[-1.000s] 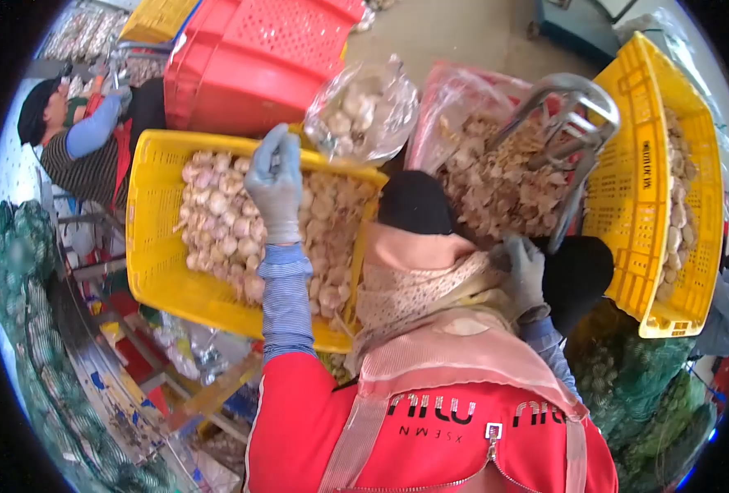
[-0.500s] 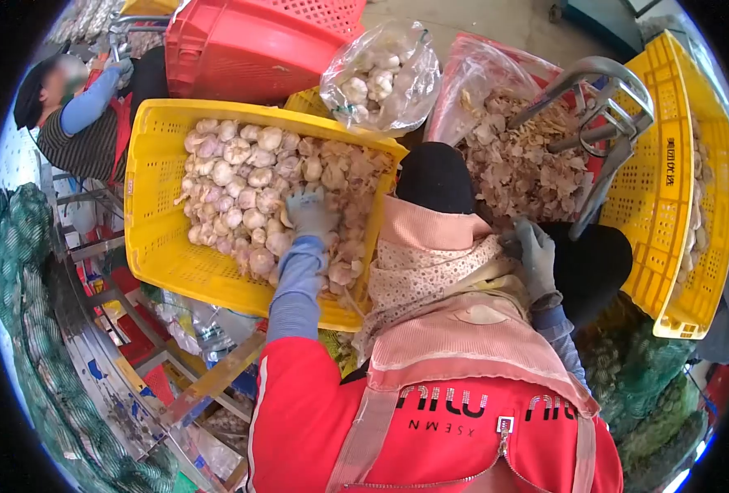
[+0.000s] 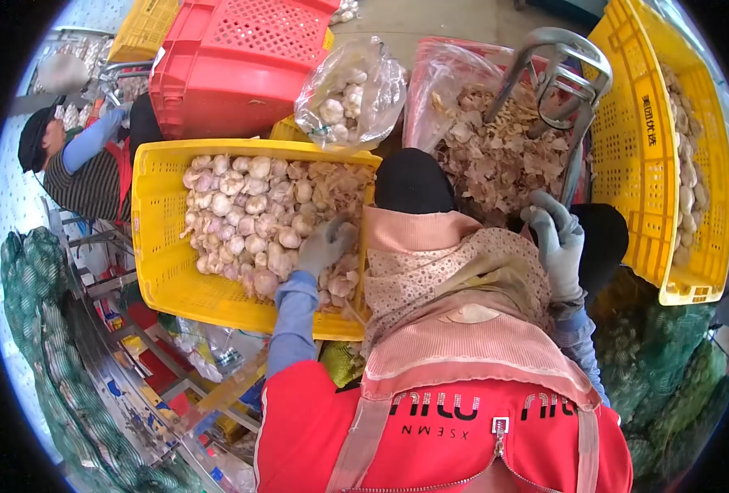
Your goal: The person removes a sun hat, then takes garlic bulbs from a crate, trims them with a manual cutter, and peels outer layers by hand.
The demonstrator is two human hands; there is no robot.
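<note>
My gloved left hand [image 3: 328, 245] rests on the garlic bulbs [image 3: 249, 215] at the right part of the yellow crate [image 3: 164, 279]. Its fingers point down among the bulbs, and whether they hold one is hidden. Over my right thigh, my gloved right hand [image 3: 558, 246] is raised with its fingers bent; what is between them, if anything, cannot be made out. Beyond that hand lies a heap of loose garlic skins [image 3: 504, 152] in a plastic-lined red container, beside a metal frame [image 3: 590, 62]. A clear plastic bag [image 3: 356, 94] of bulbs stands behind the yellow crate.
A red crate [image 3: 233, 74] stands behind the yellow one. At the right is another yellow crate [image 3: 640, 148] with garlic. Green net sacks [image 3: 40, 320] lie at the far left, others [image 3: 669, 370] at the lower right. A co-worker [image 3: 81, 168] sits at the upper left.
My left hand came down from above the crate into the garlic and has shifted right over the bulbs. My right hand has lifted off my thigh, its fingers more visible. The camera view has shifted slightly.
</note>
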